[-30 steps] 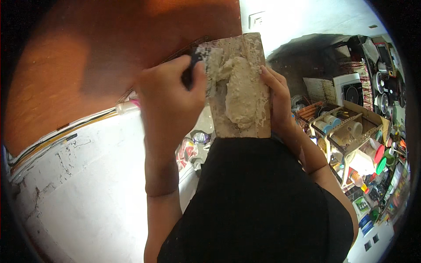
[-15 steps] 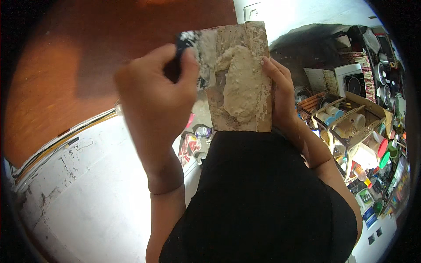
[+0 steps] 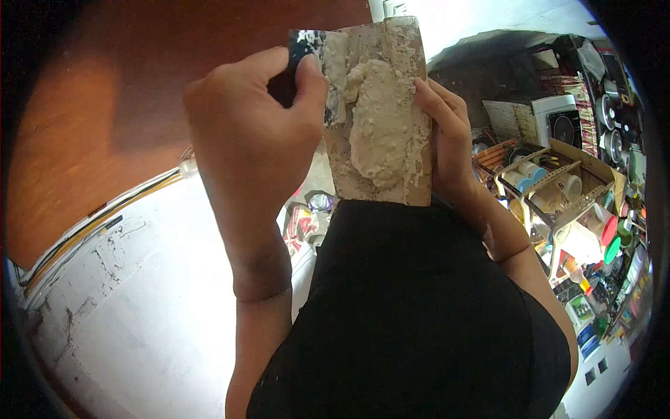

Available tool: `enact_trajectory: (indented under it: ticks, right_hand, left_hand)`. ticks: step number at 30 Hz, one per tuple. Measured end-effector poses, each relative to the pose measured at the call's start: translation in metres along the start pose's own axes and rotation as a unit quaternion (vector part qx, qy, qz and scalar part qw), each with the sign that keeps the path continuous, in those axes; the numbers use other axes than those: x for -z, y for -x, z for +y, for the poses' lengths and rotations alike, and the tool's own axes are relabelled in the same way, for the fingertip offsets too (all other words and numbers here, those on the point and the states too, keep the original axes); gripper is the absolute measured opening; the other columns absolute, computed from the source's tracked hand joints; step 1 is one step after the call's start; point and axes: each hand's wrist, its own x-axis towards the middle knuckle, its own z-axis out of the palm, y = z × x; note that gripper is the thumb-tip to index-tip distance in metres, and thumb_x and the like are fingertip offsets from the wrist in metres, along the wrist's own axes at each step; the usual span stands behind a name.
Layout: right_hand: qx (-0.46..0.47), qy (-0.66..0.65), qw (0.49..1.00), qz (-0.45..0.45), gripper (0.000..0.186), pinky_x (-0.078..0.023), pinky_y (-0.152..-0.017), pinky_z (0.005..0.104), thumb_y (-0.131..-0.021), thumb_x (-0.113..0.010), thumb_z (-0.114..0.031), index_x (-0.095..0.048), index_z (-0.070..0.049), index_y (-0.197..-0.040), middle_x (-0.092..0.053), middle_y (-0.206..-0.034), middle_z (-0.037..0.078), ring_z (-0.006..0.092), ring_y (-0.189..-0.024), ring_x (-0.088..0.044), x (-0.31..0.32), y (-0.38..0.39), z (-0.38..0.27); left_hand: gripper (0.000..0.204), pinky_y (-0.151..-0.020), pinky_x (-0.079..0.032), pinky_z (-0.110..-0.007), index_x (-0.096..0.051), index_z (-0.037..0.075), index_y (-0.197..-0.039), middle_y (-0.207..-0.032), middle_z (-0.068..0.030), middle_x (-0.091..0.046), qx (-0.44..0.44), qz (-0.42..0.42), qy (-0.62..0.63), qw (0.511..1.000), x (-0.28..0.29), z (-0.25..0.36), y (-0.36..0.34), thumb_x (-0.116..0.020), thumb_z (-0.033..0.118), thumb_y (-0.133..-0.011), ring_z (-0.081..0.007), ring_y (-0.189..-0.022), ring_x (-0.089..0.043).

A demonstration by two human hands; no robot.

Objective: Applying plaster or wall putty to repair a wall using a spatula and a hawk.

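Note:
My left hand (image 3: 258, 119) pinches a flat putty scraper (image 3: 306, 43), dark at the grip and smeared with pale paste. The scraper's edge lies against the left part of a small wooden board (image 3: 345, 171), beside a thick mound of beige putty (image 3: 380, 129). Gripping the board's right edge is my right hand (image 3: 452, 136), thumb on the face and the other fingers mostly hidden behind. The board is held up in front of my black-clothed torso, and dried streaks of putty run along its right side.
An orange-brown surface (image 3: 77, 140) fills the upper left, above a white, cracked wall (image 3: 139, 314) with cables (image 3: 105, 209) along it. At right stand a rack (image 3: 558, 209) with jars, a white appliance (image 3: 558, 122) and crowded household goods. Litter (image 3: 300, 223) shows below the board.
Both hands and the board have moved slightly up. The scraper has shifted a little up and right relative to the board, closer to the putty mound.

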Motion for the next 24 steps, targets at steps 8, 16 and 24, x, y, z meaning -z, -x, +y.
enact_trajectory:
  ticks: [8,16,24]
  right_hand:
    - [-0.004,0.011,1.000,-0.013,0.039,-0.052,-0.071,0.0253,-0.096,-0.056,-0.028,-0.062,0.008,-0.112,-0.067,-0.095,0.010,0.0131,-0.079,-0.064,0.003,-0.001,0.006]
    - [-0.015,0.019,0.999,-0.037,0.039,-0.053,-0.069,0.0258,-0.096,-0.056,-0.028,-0.061,0.008,-0.111,-0.067,-0.093,0.013,0.0140,-0.078,-0.065,-0.001,0.005,0.005]
    - [-0.021,0.025,0.999,-0.024,0.040,-0.053,-0.067,0.0255,-0.095,-0.056,-0.028,-0.061,0.008,-0.110,-0.067,-0.092,0.011,0.0136,-0.076,-0.066,-0.001,0.010,0.007]
  left_hand:
    - [0.017,-0.055,-0.049,-0.025,-0.073,-0.003,-0.086,-0.068,-0.0105,-0.070,0.003,-0.028,-0.024,0.999,0.008,0.006,0.004,-0.067,0.013,-0.089,-0.0097,-0.061,-0.066]
    - [0.018,-0.055,-0.048,-0.024,-0.074,-0.002,-0.086,-0.067,-0.0131,-0.069,-0.012,-0.002,-0.020,1.000,0.010,0.010,0.006,-0.067,0.015,-0.089,-0.0105,-0.060,-0.066]
    - [0.018,-0.049,-0.045,-0.024,-0.072,-0.001,-0.081,-0.062,-0.0102,-0.067,-0.043,-0.035,-0.095,0.994,0.008,0.013,0.010,-0.066,0.014,-0.089,-0.0127,-0.053,-0.064]
